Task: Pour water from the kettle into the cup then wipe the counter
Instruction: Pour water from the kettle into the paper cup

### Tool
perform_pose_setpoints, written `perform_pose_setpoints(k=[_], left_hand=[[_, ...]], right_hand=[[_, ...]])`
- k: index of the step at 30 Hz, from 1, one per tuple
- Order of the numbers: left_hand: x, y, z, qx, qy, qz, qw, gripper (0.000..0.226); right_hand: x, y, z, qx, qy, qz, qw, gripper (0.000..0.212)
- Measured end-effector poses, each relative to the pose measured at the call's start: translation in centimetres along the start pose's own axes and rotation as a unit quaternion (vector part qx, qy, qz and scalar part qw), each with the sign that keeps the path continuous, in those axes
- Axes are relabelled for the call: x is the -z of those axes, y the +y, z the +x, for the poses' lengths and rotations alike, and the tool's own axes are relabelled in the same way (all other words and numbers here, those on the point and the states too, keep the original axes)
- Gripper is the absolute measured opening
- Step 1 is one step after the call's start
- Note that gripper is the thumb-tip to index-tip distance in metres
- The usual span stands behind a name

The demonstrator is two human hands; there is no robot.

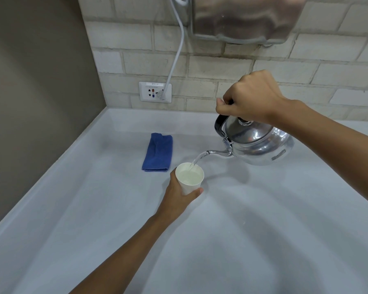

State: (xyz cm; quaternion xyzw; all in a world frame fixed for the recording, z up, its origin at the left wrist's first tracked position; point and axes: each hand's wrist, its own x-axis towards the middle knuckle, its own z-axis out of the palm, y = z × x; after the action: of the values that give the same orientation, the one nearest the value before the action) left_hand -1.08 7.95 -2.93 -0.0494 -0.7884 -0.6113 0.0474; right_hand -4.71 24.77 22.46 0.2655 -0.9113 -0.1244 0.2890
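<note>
The right hand (pixel 251 96) is closed around the black handle of the polished metal kettle (pixel 261 143), tipping it so its slim spout points toward 9 o'clock and a thin stream of water falls into the cup (pixel 189 178). The left hand (pixel 179 195) wraps the white, tapered cup, likely steadying it on the smooth pale desk (pixel 263 230). At 11 o'clock of the cup lies a folded blue cloth (pixel 157 152), nubby, ready for wiping.

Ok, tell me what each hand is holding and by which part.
The right hand holds the kettle by its black top handle, tilted and pouring. The left hand holds the cup around its side wall.
</note>
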Motion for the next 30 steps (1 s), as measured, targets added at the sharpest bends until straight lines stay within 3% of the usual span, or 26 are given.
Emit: perform_pose_setpoints(k=[9, 16, 30], left_hand=[[0.0, -0.2, 0.0, 0.004, -0.004, -0.006, 1.000, 0.078], [0.0, -0.1, -0.1, 0.009, 0.000, 0.001, 1.000, 0.079], [0.3, 0.2, -0.2, 0.031, -0.017, 0.007, 0.999, 0.081]], right_hand=[[-1.2, 0.3, -0.6, -0.012, 0.022, 0.027, 0.999, 0.049], [-4.9, 1.4, -2.1, -0.106, 0.050, 0.118, 0.986, 0.047], [-14.6, 3.8, 1.1, -0.381, 0.030, 0.286, 0.879, 0.046]])
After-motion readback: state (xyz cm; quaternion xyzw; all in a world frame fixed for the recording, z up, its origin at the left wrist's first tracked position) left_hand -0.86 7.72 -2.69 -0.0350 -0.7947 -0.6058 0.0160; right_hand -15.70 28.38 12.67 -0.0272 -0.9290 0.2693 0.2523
